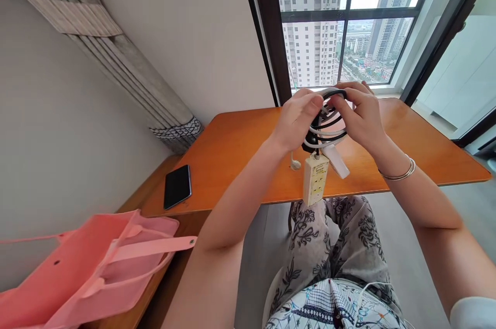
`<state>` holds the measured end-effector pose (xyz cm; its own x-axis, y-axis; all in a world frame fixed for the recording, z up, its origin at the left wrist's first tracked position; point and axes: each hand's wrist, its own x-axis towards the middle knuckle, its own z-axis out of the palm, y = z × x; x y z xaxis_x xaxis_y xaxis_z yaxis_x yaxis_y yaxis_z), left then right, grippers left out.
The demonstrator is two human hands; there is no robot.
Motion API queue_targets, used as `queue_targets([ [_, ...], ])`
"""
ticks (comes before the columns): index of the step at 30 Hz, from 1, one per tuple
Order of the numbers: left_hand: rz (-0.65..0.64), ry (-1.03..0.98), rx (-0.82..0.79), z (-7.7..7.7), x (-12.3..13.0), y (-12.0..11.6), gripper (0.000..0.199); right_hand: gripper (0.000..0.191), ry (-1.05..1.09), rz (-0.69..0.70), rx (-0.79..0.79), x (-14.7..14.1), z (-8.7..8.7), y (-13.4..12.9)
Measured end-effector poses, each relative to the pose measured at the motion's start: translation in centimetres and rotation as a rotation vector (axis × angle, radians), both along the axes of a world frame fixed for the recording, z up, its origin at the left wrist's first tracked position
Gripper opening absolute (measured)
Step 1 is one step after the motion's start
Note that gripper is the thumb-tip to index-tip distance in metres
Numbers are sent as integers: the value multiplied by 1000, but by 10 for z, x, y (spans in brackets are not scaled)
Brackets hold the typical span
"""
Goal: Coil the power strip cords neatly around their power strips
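Observation:
Both of my hands are closed on a coiled bundle of black and white cables [328,132], held up above the wooden table. My left hand [296,118] grips its left side, with thumb and fingers near the top of the loops. On the other side my right hand [358,112] pinches the upper right of the coil. From the bundle hangs a cream-coloured power adapter [315,180], past the table's near edge. Beside it a white plug-like block [336,160] dangles at a slant. A small white cable end [295,165] shows just left of them.
The orange-brown wooden table [236,156] spans the view below a window. A black phone [177,186] lies at its left end. Nearer on the left, an open pink bag [116,267] with straps rests on a wooden surface. A grey curtain [127,68] hangs at left.

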<state>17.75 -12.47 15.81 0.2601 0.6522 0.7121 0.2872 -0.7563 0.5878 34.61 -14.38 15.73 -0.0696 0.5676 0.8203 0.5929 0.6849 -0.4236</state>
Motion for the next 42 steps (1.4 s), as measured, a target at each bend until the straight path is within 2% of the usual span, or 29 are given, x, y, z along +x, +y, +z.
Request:
queue_targets([
  [3,32,165,70,1,-2,-4,27,18,111,69,-85,1,-6,9],
  [6,99,156,75,-5,1,0,15,27,179,133,-142,1,-12,15],
  [12,147,-14,67,-19,8,2,35,36,241,206,-224,1,-17,24],
  [16,165,117,169,-16,7,-1,22,36,336,261,-249,3,-19,31],
  [23,297,272,288,-12,5,1,10,33,509,323,-218,0,-25,30],
  [29,205,181,416,-14,2,8,15,23,470,341,-227,-7,-24,23],
  [34,137,150,451,-22,3,12,15,20,433,308,-153,-8,-21,19],
  [38,115,134,455,-28,5,14,14,19,407,333,-136,-8,-19,16],
  [42,69,152,501,-22,3,9,14,18,410,344,-118,-11,-19,13],
])
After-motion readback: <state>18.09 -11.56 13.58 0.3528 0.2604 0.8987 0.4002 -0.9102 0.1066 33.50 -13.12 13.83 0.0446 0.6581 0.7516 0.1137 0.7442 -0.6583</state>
